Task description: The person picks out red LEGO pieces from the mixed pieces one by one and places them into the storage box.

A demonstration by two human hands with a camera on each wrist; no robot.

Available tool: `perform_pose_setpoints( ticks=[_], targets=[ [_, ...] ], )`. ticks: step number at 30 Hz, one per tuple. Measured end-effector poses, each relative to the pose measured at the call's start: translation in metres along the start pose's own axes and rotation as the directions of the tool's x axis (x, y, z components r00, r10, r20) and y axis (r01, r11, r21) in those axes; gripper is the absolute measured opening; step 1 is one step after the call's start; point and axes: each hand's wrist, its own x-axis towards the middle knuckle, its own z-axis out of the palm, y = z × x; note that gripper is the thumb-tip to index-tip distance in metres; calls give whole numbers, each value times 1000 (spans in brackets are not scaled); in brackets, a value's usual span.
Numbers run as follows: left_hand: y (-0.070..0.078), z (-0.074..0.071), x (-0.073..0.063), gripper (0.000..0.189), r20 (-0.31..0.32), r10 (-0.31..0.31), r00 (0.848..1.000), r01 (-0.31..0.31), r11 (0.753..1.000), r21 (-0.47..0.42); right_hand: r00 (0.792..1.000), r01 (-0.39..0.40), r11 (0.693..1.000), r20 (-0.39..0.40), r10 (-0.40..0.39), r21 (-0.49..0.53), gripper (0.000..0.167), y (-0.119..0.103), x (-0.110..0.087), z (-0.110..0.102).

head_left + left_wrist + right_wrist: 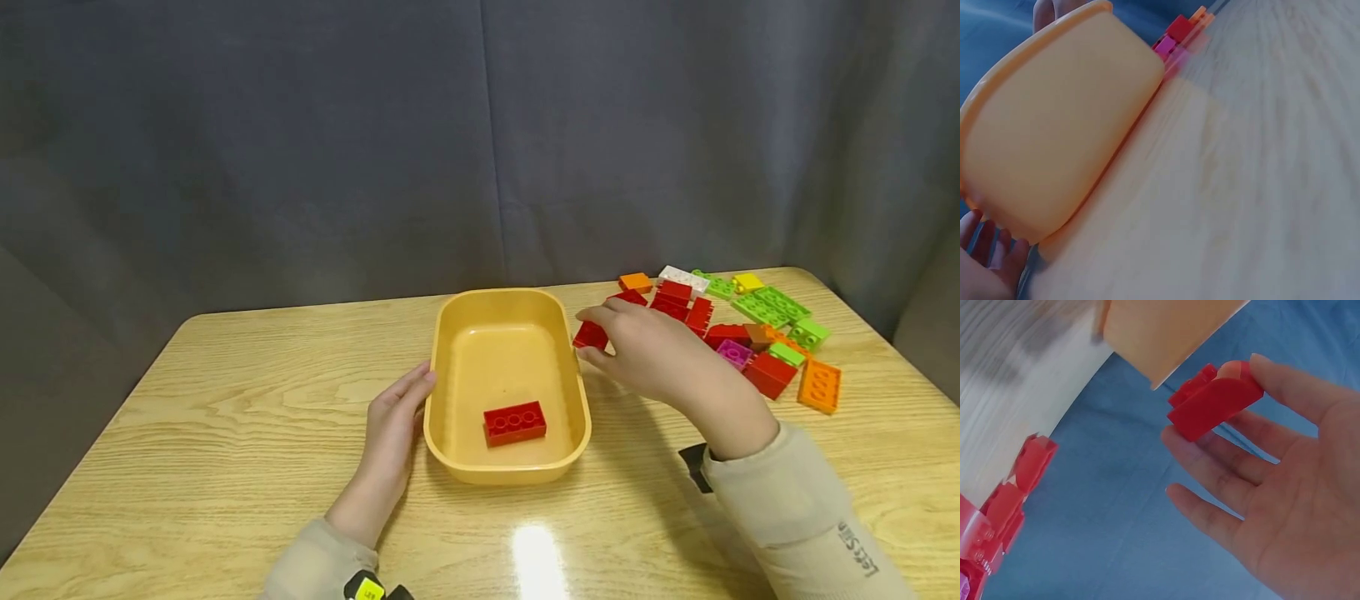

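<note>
A red toy brick (1216,403) is pinched between the thumb and fingers of my right hand (648,346), just off the right rim of a yellow tub (498,471). In the right wrist view the brick shows studs and a rounded end, with the little finger (1204,512) standing away from it. My left hand (393,412) rests against the tub's left side, fingers at the wall. Inside the tub, near its front, lies another red brick (515,423), hollow side up.
A loose pile of bricks spreads over the table's right side: red (770,375), orange (820,386), green (772,307), a purple one (734,354) and a white one (684,279). A dark curtain (337,150) hangs behind the wooden table (247,417).
</note>
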Motion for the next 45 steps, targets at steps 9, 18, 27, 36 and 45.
perform_pose_setpoints(
  ticks=[9,18,27,36,45],
  targets=[
    [2,-12,9,41,79,26,997,-27,1000,8,1000,26,1000,-13,-26,-8,46,-6,0,0],
    [-1,-17,13,43,103,28,994,-27,1000,-13,995,88,996,-36,-88,-15,44,-12,-1,2],
    [-1,-17,12,43,125,42,991,-39,999,-25,994,100,995,-31,-101,-21,45,-19,0,5],
    [0,-17,12,44,126,31,992,-29,999,-13,971,217,976,-104,-216,0,44,-21,7,18],
    [-1,-17,12,44,139,43,989,-47,999,27,943,310,951,-127,-307,2,44,-28,12,36]
  ],
)
